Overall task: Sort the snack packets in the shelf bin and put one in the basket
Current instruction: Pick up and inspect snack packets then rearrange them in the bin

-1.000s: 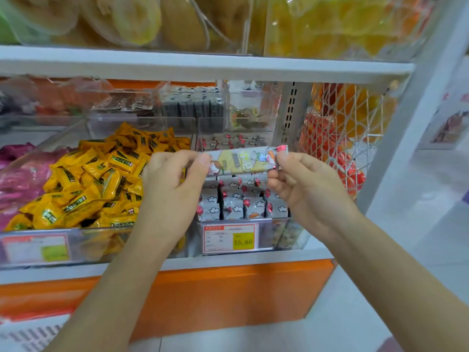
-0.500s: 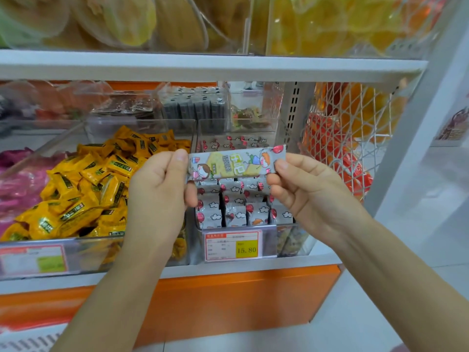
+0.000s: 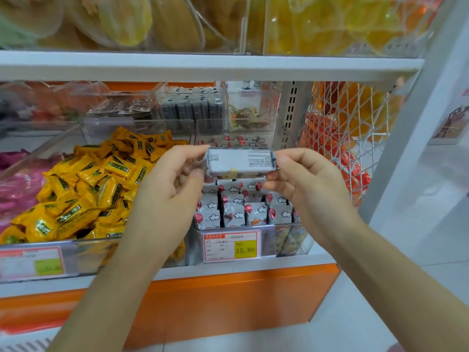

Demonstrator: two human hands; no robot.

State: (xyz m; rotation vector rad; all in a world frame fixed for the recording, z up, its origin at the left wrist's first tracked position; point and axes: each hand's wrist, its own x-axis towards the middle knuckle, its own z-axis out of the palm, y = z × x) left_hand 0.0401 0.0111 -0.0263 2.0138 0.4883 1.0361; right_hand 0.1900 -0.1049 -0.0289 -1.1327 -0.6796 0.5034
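A long snack packet [image 3: 239,162] hangs level above the clear shelf bin [image 3: 286,240], its grey printed back side facing me. My left hand [image 3: 175,179] pinches its left end and my right hand [image 3: 302,176] pinches its right end. Below it, rows of grey packets with red and white cloud print [image 3: 243,212] stand upright in the bin. No basket is in view.
A neighbouring bin of yellow packets [image 3: 96,189] lies to the left, pink packets [image 3: 15,189] further left. A price label reading 15.80 [image 3: 232,246] fronts the bin. A white net of orange bags [image 3: 347,138] hangs to the right. An upper shelf [image 3: 203,66] overhangs.
The packet has been turned over between both hands: its colourful front faced me earlier, now the grey back does. Both hands keep hold of its ends.
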